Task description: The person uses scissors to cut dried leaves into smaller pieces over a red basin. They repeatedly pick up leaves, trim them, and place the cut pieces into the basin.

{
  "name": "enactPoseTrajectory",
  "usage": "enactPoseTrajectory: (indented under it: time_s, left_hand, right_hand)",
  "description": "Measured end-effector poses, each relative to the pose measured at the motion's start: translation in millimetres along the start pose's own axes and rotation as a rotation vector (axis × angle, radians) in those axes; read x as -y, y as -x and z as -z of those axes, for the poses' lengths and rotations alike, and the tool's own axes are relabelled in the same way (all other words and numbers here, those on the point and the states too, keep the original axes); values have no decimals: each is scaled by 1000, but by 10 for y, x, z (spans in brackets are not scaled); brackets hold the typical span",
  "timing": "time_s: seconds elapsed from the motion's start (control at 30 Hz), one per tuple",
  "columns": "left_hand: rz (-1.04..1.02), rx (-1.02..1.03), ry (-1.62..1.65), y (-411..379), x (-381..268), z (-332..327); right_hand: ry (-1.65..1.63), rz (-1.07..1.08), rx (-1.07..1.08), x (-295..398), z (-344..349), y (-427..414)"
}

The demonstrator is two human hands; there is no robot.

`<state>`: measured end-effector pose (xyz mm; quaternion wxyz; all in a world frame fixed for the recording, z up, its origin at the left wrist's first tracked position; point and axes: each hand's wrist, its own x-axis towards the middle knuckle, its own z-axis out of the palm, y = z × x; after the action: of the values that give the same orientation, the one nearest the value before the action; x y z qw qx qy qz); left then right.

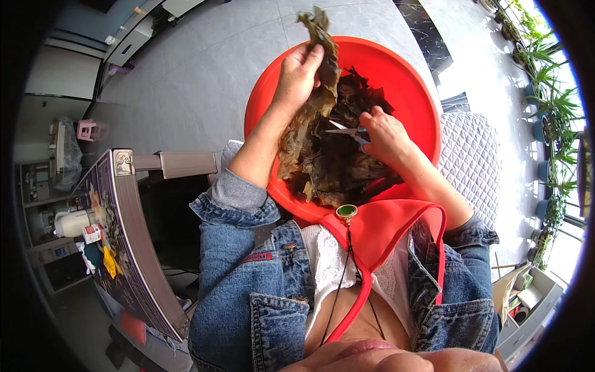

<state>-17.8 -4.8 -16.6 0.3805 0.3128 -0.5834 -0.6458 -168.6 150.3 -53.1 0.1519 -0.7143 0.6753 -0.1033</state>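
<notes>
A long strip of brownish-green dried kelp (325, 69) is pinched in my left hand (300, 76), its top end rising past the far rim of a red plastic basin (413, 93). The strip's lower end hangs down into the basin. My right hand (388, 132) grips a pair of scissors (351, 132) with pale blue handles. Their blades are parted and point left, close to the strip, with no kelp plainly between them. Darker pieces of kelp (346, 162) are heaped in the basin beneath both hands. My right palm hides part of the scissor handles.
A table (146, 246) stands at left, bearing a cream kettle (72, 224) and a small box (93, 233). A grey quilted cover (469, 162) lies right of the basin. Potted plants (544, 130) line the window. A pink stool (88, 130) stands on the grey tiled floor (209, 79).
</notes>
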Motion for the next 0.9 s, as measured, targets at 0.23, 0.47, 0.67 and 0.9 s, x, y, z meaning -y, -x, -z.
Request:
enactPoseTrajectory:
  time_s: [0.23,0.47,0.67,0.9]
  left_hand:
    - [-81,196,-179,73,91,-119]
    - [79,306,-116,150,22,-163]
    - [203,464,-24,176,-11,-146]
    - [182,524,-176,217,-23,-222]
  right_hand:
    - [-94,-22,110,34,-7,-64]
    - [-128,52,-143,-84,-36,-48]
    - [-1306,-369,-288,-43,381,-113]
    - [-1284,-240,-297,-44,352,-79]
